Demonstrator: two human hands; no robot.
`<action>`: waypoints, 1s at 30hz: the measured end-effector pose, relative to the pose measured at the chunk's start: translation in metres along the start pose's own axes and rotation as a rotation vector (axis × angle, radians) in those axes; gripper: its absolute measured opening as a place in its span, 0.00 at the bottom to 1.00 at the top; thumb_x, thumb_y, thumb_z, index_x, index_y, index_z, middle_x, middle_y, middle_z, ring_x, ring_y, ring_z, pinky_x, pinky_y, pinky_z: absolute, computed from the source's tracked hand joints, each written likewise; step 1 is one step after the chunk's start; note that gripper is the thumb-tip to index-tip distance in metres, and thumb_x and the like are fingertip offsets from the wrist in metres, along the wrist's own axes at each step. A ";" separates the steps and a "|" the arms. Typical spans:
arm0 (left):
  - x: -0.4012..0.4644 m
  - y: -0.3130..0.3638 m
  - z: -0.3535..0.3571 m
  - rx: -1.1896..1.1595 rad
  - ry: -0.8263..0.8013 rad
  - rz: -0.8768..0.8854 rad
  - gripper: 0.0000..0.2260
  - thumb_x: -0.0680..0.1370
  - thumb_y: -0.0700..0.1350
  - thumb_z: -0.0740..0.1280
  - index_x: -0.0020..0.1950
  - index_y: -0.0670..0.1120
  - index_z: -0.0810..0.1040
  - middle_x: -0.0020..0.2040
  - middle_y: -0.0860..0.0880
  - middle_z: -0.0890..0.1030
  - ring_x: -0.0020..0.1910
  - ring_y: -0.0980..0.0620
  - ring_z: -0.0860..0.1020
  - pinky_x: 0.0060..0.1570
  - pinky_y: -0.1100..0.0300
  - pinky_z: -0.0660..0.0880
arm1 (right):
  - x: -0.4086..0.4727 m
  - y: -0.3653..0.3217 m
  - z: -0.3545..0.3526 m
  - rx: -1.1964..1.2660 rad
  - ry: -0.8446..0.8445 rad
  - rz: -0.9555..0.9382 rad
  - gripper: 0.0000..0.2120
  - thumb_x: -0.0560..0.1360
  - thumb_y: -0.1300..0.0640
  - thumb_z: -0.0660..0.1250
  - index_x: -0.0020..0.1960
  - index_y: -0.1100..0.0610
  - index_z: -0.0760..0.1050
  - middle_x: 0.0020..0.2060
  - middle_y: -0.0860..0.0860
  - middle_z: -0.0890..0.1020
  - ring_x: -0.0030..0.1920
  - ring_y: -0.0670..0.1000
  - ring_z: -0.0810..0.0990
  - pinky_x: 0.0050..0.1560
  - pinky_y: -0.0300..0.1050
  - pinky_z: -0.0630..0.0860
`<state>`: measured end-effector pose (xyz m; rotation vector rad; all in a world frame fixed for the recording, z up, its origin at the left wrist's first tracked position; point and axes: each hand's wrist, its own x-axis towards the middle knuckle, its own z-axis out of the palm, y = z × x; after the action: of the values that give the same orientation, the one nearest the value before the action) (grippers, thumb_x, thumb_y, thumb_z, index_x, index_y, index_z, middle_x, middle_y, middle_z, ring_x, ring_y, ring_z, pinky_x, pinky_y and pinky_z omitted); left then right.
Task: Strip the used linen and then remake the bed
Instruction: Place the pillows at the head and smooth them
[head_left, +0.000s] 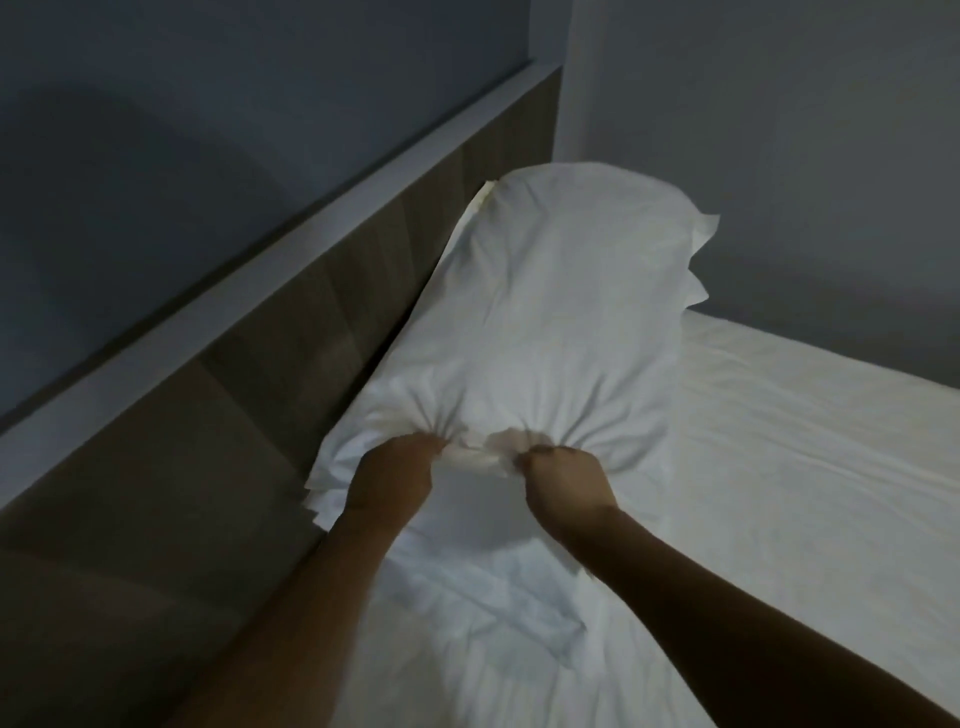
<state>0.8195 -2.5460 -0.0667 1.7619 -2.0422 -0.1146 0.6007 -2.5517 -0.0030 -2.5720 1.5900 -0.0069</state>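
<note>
The bed (779, 467) fills the right and lower view, its white fitted sheet (805, 519) smooth at the far side and rumpled near the person. A wooden headboard (291, 353) runs along the left, with grey wall (156, 156) above and behind. The white pillow (561, 312) lies at the head of the bed, one long side against the headboard, a second pillow edge (693, 291) showing under its far end. The left hand (389, 475) and right hand (563, 480) are both clenched, each bunching a fistful of the pillowcase at the near end. To do this well, judging by the grip, pull evenly with both fists so the case slides rather than twists. Headboard and corner wall hem in the far end; open room lies rightward and toward the person.
</note>
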 end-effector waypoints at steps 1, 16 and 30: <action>-0.006 -0.004 -0.002 0.033 0.047 0.039 0.13 0.67 0.31 0.76 0.49 0.41 0.85 0.42 0.44 0.85 0.41 0.44 0.85 0.41 0.51 0.82 | -0.007 -0.003 -0.005 0.011 -0.003 -0.017 0.18 0.77 0.63 0.55 0.62 0.52 0.77 0.56 0.51 0.81 0.54 0.55 0.81 0.53 0.45 0.74; -0.034 0.064 0.044 -1.828 0.253 -1.458 0.16 0.78 0.52 0.61 0.59 0.44 0.77 0.51 0.43 0.80 0.49 0.43 0.79 0.46 0.52 0.78 | -0.089 0.038 0.092 0.179 -0.121 -0.093 0.39 0.69 0.52 0.72 0.76 0.56 0.62 0.75 0.52 0.64 0.74 0.53 0.64 0.72 0.51 0.63; -0.059 -0.007 0.058 -1.413 0.466 -1.552 0.06 0.80 0.44 0.67 0.45 0.42 0.77 0.49 0.42 0.81 0.41 0.50 0.80 0.34 0.60 0.76 | -0.059 0.032 0.135 -0.104 0.083 0.070 0.24 0.60 0.66 0.75 0.55 0.65 0.76 0.45 0.62 0.81 0.42 0.63 0.82 0.43 0.55 0.81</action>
<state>0.8093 -2.5030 -0.1376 1.5217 0.2773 -1.0822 0.5546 -2.4995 -0.1368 -2.6237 1.7533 -0.0250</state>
